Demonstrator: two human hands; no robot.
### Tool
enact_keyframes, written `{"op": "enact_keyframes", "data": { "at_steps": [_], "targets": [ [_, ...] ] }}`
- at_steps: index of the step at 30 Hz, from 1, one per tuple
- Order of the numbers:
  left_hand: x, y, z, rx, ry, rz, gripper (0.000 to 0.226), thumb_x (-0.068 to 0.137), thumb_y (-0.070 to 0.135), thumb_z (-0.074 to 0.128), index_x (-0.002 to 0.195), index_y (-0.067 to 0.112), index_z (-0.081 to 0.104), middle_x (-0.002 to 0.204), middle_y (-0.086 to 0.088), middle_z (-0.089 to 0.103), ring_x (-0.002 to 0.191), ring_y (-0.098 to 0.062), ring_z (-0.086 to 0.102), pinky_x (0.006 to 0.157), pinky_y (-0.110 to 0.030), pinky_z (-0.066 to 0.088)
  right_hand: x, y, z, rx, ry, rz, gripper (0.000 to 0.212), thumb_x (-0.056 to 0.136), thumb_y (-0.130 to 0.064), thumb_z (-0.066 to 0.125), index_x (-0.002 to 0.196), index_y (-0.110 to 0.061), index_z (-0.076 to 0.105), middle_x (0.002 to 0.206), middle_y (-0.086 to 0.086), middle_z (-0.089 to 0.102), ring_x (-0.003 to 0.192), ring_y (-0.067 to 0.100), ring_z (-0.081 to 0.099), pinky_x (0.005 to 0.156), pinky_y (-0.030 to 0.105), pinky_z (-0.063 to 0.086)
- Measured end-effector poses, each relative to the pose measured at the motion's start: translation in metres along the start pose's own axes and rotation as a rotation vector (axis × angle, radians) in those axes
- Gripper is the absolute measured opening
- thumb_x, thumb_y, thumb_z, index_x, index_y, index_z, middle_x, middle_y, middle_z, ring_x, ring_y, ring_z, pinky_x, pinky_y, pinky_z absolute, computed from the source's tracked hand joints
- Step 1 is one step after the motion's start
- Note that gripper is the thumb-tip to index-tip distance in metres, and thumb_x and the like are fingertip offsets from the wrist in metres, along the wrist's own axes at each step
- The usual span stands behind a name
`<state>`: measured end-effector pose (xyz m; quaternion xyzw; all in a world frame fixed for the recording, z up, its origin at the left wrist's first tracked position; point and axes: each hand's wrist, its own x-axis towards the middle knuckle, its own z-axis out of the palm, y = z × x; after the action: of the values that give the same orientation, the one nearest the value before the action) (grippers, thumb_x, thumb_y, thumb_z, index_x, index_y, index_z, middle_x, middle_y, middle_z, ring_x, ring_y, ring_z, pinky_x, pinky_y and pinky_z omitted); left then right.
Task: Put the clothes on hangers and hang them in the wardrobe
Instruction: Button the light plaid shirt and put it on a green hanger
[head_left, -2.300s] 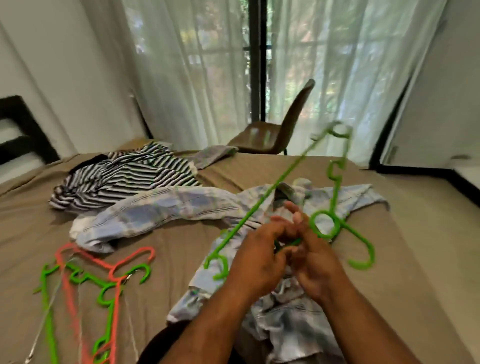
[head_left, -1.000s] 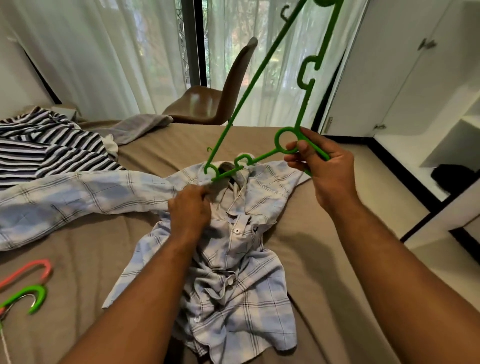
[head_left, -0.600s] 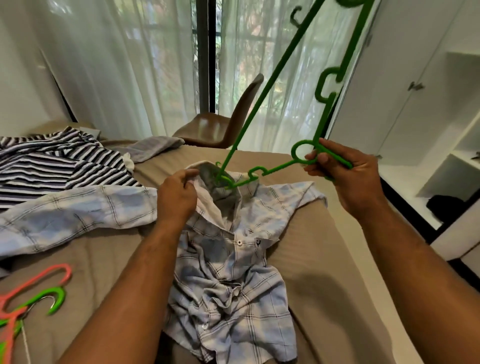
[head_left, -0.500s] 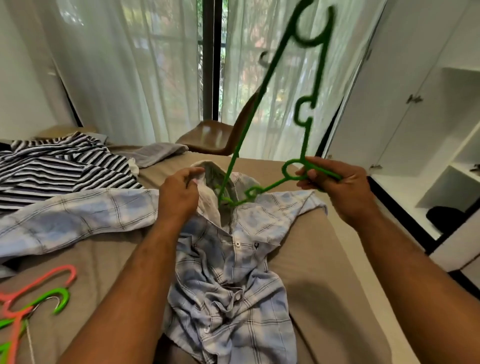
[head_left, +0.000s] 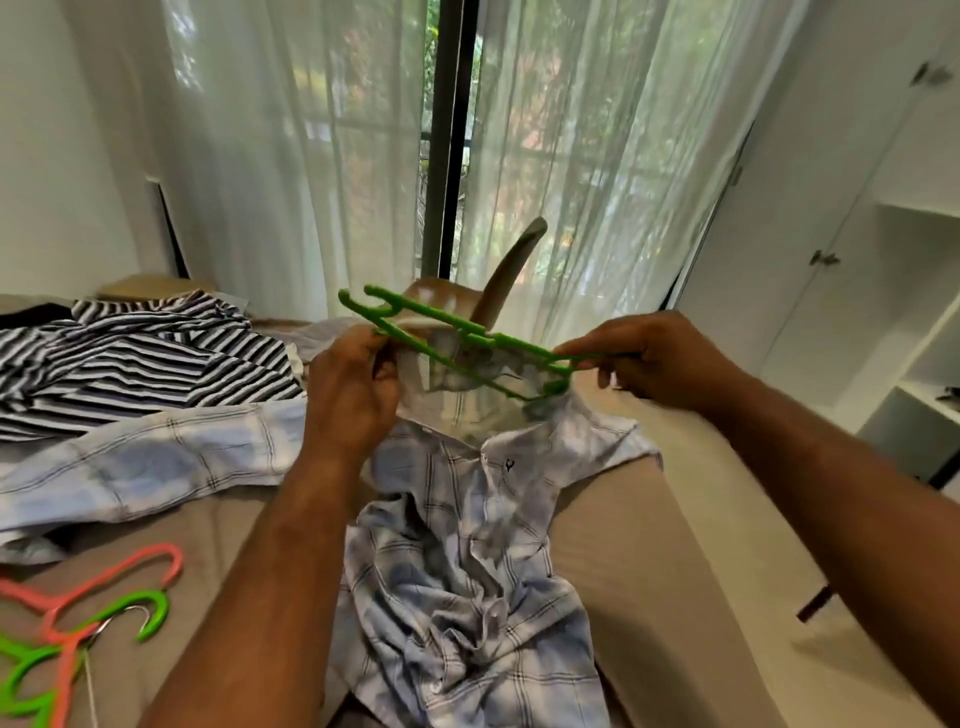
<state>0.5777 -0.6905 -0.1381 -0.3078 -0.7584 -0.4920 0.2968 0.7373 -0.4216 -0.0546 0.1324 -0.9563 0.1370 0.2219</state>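
— While the plaid shirt (head_left: 467, 571) lies on the bed (head_left: 649, 545), where is the green hanger (head_left: 467, 338)?
— Nearly flat over its raised collar (head_left: 447, 395). The right hand (head_left: 654, 358) pinches one end of the hanger; the left hand (head_left: 353, 395) clutches the collar, fingers curled, by the hanger's other end.

My left hand (head_left: 353, 395): forearm raised, fingers curled on the shirt collar (head_left: 415, 382) below the green hanger's (head_left: 467, 338) left end. My right hand (head_left: 660, 364): arm extended, thumb and fingers pinching the green hanger's right end.
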Motion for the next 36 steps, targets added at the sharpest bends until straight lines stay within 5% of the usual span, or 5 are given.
{"op": "enact_keyframes", "data": {
  "at_steps": [8, 14, 22, 29, 36],
  "targets": [
    [0.000, -0.002, -0.011, -0.303, -0.061, -0.246, 0.047, 0.076, -0.015, 0.064, 0.092, 0.029, 0.076, 0.090, 0.013, 0.074, 0.086, 0.001, 0.068, 0.078, -0.014, 0.053, 0.031, -0.015, -0.044, -0.151, -0.450, 0.321, 0.038, 0.093, -0.004, 0.067, 0.115, -0.034, 0.074, 0.087, 0.004, 0.079, 0.069, 0.017, 0.073, 0.064, 0.017, 0.055],
    [0.007, -0.001, -0.027, -0.327, -0.013, -0.294, 0.035, 0.080, -0.005, 0.077, 0.094, 0.026, 0.069, 0.081, 0.021, 0.064, 0.071, 0.021, 0.061, 0.066, 0.000, 0.045, 0.038, -0.027, -0.041, -0.206, -0.536, 0.430, 0.031, 0.094, -0.009, 0.068, 0.115, -0.030, 0.075, 0.074, -0.018, 0.075, 0.066, 0.018, 0.074, 0.070, 0.016, 0.054],
    [0.011, -0.015, -0.027, -0.278, -0.088, -0.290, 0.053, 0.089, -0.011, 0.056, 0.093, 0.039, 0.071, 0.092, 0.012, 0.073, 0.092, -0.004, 0.069, 0.084, -0.013, 0.052, 0.054, -0.042, -0.036, -0.306, -0.595, 0.460, 0.034, 0.096, 0.000, 0.060, 0.116, -0.022, 0.076, 0.078, -0.009, 0.076, 0.054, 0.013, 0.071, 0.073, 0.016, 0.053],
    [0.011, -0.022, -0.020, -1.202, -0.120, -0.767, 0.040, 0.100, 0.001, 0.049, 0.088, 0.020, 0.082, 0.093, -0.002, 0.077, 0.088, -0.013, 0.071, 0.074, -0.025, 0.061, 0.018, -0.024, -0.002, -0.093, -0.346, 0.099, 0.037, 0.097, 0.000, 0.060, 0.129, -0.016, 0.069, 0.100, -0.001, 0.077, 0.070, 0.007, 0.073, 0.070, 0.014, 0.057],
    [0.017, -0.009, -0.030, -0.993, -0.142, -0.610, 0.026, 0.073, 0.017, 0.072, 0.099, 0.013, 0.073, 0.090, -0.002, 0.079, 0.086, -0.014, 0.074, 0.072, -0.023, 0.060, -0.009, 0.004, 0.026, -0.114, -0.273, 0.146, 0.042, 0.097, 0.004, 0.055, 0.130, -0.018, 0.068, 0.103, -0.009, 0.074, 0.063, 0.000, 0.068, 0.066, 0.011, 0.053]
  ]
}}
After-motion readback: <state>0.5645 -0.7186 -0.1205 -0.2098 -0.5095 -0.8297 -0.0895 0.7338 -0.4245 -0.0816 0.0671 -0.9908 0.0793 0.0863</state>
